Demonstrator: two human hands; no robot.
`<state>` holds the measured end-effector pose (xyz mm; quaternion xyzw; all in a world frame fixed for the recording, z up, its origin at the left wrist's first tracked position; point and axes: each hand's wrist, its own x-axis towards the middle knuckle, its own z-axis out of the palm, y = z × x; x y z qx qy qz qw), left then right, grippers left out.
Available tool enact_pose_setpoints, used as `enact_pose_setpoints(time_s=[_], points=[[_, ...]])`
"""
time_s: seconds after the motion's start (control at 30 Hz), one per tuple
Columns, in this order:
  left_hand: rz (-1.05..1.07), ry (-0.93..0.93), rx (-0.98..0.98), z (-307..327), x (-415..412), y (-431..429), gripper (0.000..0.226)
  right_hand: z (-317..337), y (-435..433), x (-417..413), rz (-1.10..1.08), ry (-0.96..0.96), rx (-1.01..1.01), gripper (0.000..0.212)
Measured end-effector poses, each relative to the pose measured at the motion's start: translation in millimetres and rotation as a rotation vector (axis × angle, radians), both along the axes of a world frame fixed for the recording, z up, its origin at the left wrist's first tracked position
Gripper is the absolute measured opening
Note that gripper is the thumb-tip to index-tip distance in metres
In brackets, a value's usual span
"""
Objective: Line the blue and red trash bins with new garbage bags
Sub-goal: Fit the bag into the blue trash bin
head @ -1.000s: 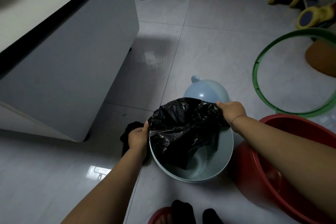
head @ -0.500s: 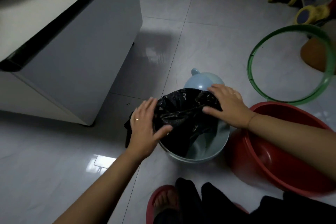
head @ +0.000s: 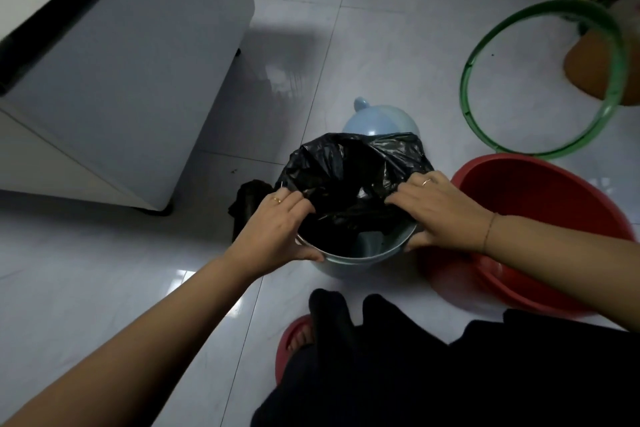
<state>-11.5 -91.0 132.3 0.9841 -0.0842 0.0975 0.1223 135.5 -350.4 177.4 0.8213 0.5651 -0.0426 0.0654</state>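
Observation:
The blue bin [head: 349, 262] stands on the floor in front of me with a black garbage bag [head: 349, 170] spread over its far and side rim. My left hand [head: 277, 229] grips the bag's left edge at the rim, thumb on the outside of the bin. My right hand [head: 440, 211] grips the bag's right edge the same way. The near rim is bare, and the blue inside shows there. The red bin [head: 540, 204] sits to the right, tilted, with no bag in it.
The bin's blue lid [head: 377, 120] lies just behind it. A black bundle [head: 247, 199] lies on the floor left of the bin. A white cabinet [head: 114, 73] stands at left, a green hoop [head: 543, 80] at far right. My red slipper [head: 294, 340] is below.
Both hands slid from the far rim toward me along the sides and now grip the bag's edges. The bag covers more of the rim.

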Motion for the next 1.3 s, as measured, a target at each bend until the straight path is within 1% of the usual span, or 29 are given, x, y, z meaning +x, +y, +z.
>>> enact_pose_setpoints(time_s=[0.07, 0.13, 0.2, 0.3, 0.37, 0.43, 0.53, 0.6, 0.67, 0.73, 0.8, 0.97, 1.13, 1.3], points=[[0.049, -0.066, -0.063, -4, -4, 0, 0.063, -3, -3, -4, -0.052, -0.023, 0.07, 0.06], [0.074, -0.152, -0.1, -9, -7, -2, 0.052, -5, -5, -9, -0.134, 0.004, 0.117, 0.048], [0.079, -0.2, -0.108, -14, -12, -5, 0.044, -8, -4, -16, -0.211, 0.06, 0.141, 0.039], [0.117, -0.263, -0.103, -22, -17, -11, 0.037, -13, -6, -21, -0.295, 0.139, 0.177, 0.033], [0.141, -0.315, -0.111, -26, -21, -14, 0.036, -13, -8, -21, -0.32, 0.17, 0.19, 0.031], [0.15, -0.364, -0.108, -30, -26, -16, 0.035, -12, -8, -20, -0.306, 0.169, 0.174, 0.027], [0.167, -0.414, -0.068, -37, -35, -20, 0.02, -7, -9, -17, -0.249, 0.183, 0.142, 0.019], [0.154, -0.44, -0.023, -38, -37, -19, 0.015, -3, -10, -14, -0.22, 0.221, 0.147, 0.015], [0.08, -0.411, -0.026, -36, -37, -18, 0.014, 1, -10, -14, -0.201, 0.233, 0.165, 0.012], [0.024, -0.329, -0.041, -34, -38, -18, 0.019, 4, -11, -16, -0.169, 0.216, 0.194, 0.007], [0.009, -0.266, -0.044, -33, -41, -18, 0.021, 7, -11, -18, -0.124, 0.196, 0.213, 0.005], [-0.02, -0.169, -0.059, -30, -46, -16, 0.014, 7, -15, -20, -0.064, 0.166, 0.153, 0.002], [-0.019, -0.112, -0.066, -31, -46, -18, 0.013, 2, -15, -16, -0.122, 0.188, 0.092, 0.005], [-0.011, -0.113, -0.124, -33, -45, -20, 0.018, -1, -12, -11, -0.23, 0.294, 0.118, 0.007]])
